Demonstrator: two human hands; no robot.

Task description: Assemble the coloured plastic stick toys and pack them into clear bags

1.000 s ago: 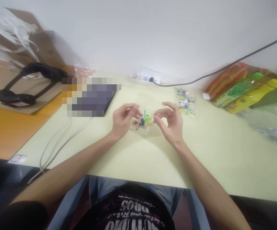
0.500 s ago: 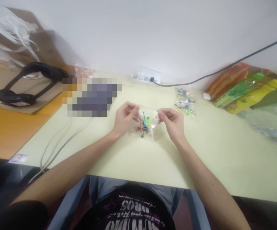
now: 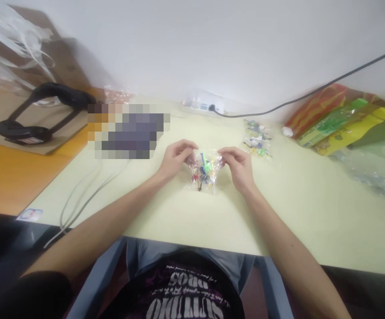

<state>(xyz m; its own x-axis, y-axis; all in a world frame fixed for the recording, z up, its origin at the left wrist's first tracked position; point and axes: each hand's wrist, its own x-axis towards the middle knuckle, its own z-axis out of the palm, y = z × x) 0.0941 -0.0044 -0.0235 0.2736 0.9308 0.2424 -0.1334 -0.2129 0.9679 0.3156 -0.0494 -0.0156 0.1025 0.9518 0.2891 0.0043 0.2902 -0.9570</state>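
Observation:
A clear plastic bag (image 3: 204, 173) with small coloured plastic pieces in it, green, blue, red, yellow and white, hangs between my two hands above the pale table (image 3: 179, 217). My left hand (image 3: 179, 156) pinches its upper left side with thumb and fingers. On the opposite side, my right hand (image 3: 237, 163) grips the upper right part in the same way. The film looks crinkled and shiny between them. Which pieces are inside exactly is too small and blurred to tell. Further back and to the right lie similar clear bags of small coloured parts (image 3: 258, 138).
A black frame-like object (image 3: 42, 113) rests on cardboard at the left. A pixelated dark patch (image 3: 131, 133) covers something beside it. At the back is a white power strip (image 3: 199, 105) with a black cable (image 3: 279, 106). Bottle-shaped packages (image 3: 337, 124) and clear wrappers (image 3: 375, 184) lie on the right.
The plastic bag has become more bunched and crinkled between my hands, and the pieces inside have shifted slightly. Both hands keep their grip. The view has tilted a little.

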